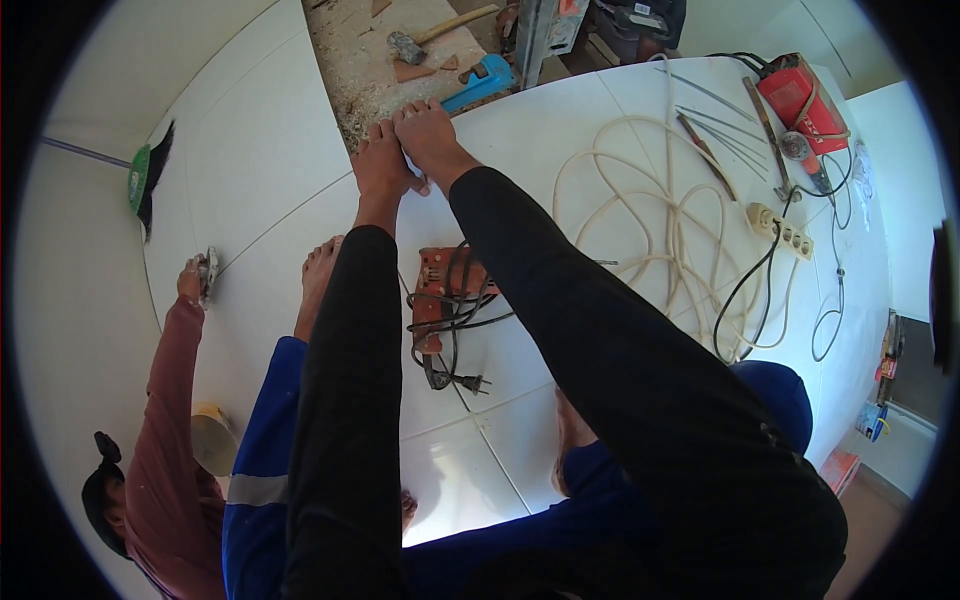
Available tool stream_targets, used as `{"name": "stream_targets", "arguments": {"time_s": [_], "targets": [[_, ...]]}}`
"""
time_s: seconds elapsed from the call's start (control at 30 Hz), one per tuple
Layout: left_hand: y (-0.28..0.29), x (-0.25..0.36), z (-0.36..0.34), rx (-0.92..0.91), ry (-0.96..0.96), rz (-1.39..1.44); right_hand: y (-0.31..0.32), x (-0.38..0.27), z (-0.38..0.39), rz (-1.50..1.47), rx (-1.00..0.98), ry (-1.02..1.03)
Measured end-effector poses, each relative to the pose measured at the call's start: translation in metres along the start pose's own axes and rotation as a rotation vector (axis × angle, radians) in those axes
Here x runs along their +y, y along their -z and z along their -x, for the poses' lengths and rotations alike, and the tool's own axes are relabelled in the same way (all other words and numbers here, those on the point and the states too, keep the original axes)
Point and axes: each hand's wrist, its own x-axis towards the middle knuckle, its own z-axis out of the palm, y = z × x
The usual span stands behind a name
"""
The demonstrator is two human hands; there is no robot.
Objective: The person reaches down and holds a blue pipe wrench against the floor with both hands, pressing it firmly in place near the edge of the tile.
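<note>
The person's left hand and right hand lie side by side at the far middle of the scene, each in a long black sleeve, at the edge of a floor of large glossy white tiles. Their fingers are bent at the tile edge, and I cannot tell whether they are clamped on it or only resting there. Just beyond the fingers is a rough patch of dusty, sandy ground, where a hammer with a grey metal head and a wooden handle lies on the far side. A bright blue metal pipe wrench lies just to the right of the right hand, by the tile edge. Nearer, between the person's bare feet, a red power drill with a black cord lies on the tiles, its plug at the near end. To the right spreads a loose tangle of cream cable, and beyond it thin grey metal rods. Farther right are a cream multi-socket power strip, a red-orange angle grinder and a boxy red machine. On the left, a co-worker's hand, in a maroon sleeve, touches a grey object on the floor, nearer than a green broom head with black bristles
</note>
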Motion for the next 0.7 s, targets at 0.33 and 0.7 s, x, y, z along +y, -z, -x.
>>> {"name": "stream_targets", "arguments": {"time_s": [0.33, 0.7], "targets": [[-0.001, 0.000, 0.002, -0.021, 0.005, -0.008, -0.002, 0.000, 0.002, 0.024, -0.003, 0.007], [0.002, 0.003, 0.000, -0.014, 0.004, -0.009, -0.011, 0.002, 0.000, 0.074, 0.135, -0.005]]}}
